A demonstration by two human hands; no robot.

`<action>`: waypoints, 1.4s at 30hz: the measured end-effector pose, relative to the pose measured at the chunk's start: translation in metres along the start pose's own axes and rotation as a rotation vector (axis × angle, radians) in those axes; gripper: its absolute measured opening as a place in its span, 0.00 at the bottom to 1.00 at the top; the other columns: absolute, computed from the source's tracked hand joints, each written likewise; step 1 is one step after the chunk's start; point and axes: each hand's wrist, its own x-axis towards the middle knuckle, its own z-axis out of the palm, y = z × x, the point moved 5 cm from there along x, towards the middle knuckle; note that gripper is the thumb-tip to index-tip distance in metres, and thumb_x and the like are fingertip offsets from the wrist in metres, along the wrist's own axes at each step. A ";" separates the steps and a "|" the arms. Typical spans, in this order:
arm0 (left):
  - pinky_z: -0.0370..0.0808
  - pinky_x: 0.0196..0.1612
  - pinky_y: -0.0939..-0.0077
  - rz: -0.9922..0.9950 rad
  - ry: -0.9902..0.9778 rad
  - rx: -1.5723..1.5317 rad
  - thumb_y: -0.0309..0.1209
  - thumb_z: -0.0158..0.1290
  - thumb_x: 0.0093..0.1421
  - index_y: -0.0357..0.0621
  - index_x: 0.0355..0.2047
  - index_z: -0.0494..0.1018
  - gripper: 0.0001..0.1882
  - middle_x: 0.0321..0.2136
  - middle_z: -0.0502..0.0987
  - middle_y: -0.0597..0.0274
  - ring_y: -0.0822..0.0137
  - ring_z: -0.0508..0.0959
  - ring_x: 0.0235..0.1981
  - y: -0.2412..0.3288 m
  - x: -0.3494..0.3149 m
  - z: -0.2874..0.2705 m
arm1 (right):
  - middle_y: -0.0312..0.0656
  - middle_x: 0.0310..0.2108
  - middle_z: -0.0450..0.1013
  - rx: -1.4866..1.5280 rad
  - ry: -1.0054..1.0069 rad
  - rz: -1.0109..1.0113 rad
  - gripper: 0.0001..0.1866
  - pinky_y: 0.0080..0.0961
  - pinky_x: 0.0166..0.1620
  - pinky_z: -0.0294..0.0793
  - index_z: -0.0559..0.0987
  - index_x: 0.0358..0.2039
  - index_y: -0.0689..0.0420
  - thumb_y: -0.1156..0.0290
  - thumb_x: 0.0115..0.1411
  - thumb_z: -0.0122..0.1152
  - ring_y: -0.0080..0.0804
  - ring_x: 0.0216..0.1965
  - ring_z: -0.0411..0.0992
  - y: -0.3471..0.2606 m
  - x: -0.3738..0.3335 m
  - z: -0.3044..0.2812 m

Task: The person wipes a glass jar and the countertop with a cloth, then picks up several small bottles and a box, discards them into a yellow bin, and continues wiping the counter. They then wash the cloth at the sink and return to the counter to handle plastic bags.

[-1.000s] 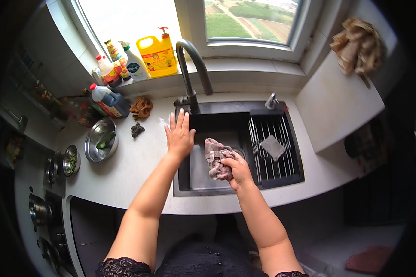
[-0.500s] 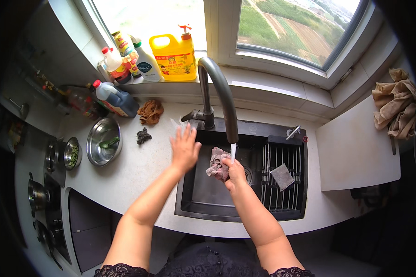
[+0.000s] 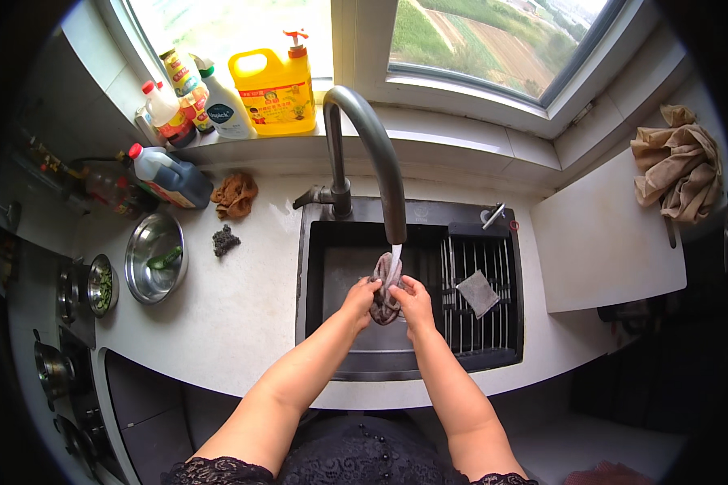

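Observation:
A wet, pinkish-grey cloth (image 3: 387, 305) is held between both hands over the black sink (image 3: 340, 356). My left hand (image 3: 358, 301) grips its left edge, and my right hand (image 3: 413, 304) closes on its right edge. Water from the dark curved faucet (image 3: 390, 186) runs straight onto the cloth's upper part. The faucet's lever (image 3: 311, 196) stands to the left of its base. Some of my fingers are hidden behind the cloth.
On the sink's right side, a rack (image 3: 481, 331) carries a flat grey pad (image 3: 478, 293). Left on the counter are a steel bowl (image 3: 141, 279), a dark scourer (image 3: 225, 240) and a brown cloth (image 3: 234, 194). Bottles, including a yellow jug (image 3: 275, 101), line the sill. A white board (image 3: 607, 234) leans at right.
My left hand has moved from near the faucet lever down to the cloth and taken hold of it. The cloth is now spread between both hands under the stream.

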 end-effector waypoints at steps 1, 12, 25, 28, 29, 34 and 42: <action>0.71 0.46 0.71 0.023 -0.015 0.044 0.30 0.48 0.62 0.37 0.46 0.68 0.14 0.39 0.75 0.56 0.65 0.75 0.41 0.001 -0.003 -0.003 | 0.46 0.43 0.72 -0.029 0.013 0.020 0.32 0.23 0.44 0.70 0.65 0.54 0.67 0.74 0.50 0.66 0.28 0.41 0.72 0.003 0.001 -0.001; 0.68 0.45 0.75 0.167 0.112 0.377 0.31 0.45 0.63 0.37 0.45 0.69 0.13 0.39 0.75 0.61 0.71 0.73 0.39 0.037 -0.039 -0.048 | 0.36 0.29 0.77 -0.375 -0.219 0.160 0.13 0.20 0.36 0.70 0.80 0.36 0.61 0.79 0.47 0.62 0.22 0.30 0.72 0.041 0.014 -0.009; 0.72 0.44 0.76 0.551 -0.239 0.782 0.25 0.50 0.58 0.39 0.50 0.67 0.18 0.39 0.74 0.62 0.72 0.73 0.41 0.076 -0.091 0.047 | 0.44 0.54 0.65 -0.625 -0.458 -0.167 0.42 0.34 0.58 0.62 0.66 0.56 0.53 0.73 0.37 0.73 0.42 0.57 0.62 0.027 0.013 0.012; 0.73 0.47 0.72 0.752 -0.263 1.154 0.21 0.54 0.51 0.43 0.51 0.67 0.25 0.41 0.76 0.56 0.65 0.77 0.44 0.085 -0.101 0.047 | 0.38 0.52 0.66 -0.282 -0.382 -0.001 0.39 0.28 0.56 0.63 0.67 0.56 0.53 0.79 0.40 0.70 0.32 0.55 0.63 0.030 0.015 0.008; 0.73 0.47 0.70 0.768 -0.236 1.244 0.20 0.53 0.51 0.43 0.51 0.67 0.25 0.41 0.76 0.55 0.62 0.77 0.44 0.084 -0.105 0.046 | 0.38 0.51 0.66 -0.252 -0.404 -0.079 0.38 0.27 0.56 0.63 0.67 0.55 0.54 0.79 0.40 0.70 0.31 0.55 0.63 0.022 0.010 0.014; 0.72 0.47 0.63 0.639 -0.084 1.424 0.19 0.52 0.47 0.45 0.54 0.60 0.32 0.42 0.75 0.49 0.49 0.76 0.44 0.071 -0.086 0.040 | 0.36 0.42 0.71 -0.320 -0.459 -0.195 0.30 0.22 0.47 0.68 0.72 0.48 0.57 0.82 0.40 0.63 0.25 0.43 0.68 -0.020 -0.009 0.030; 0.71 0.45 0.67 0.785 0.127 1.197 0.17 0.55 0.40 0.45 0.51 0.63 0.33 0.41 0.71 0.53 0.54 0.73 0.42 0.062 -0.061 0.025 | 0.36 0.29 0.74 -0.206 -0.003 -0.045 0.12 0.23 0.30 0.72 0.74 0.33 0.58 0.84 0.46 0.56 0.27 0.27 0.72 0.001 0.019 -0.007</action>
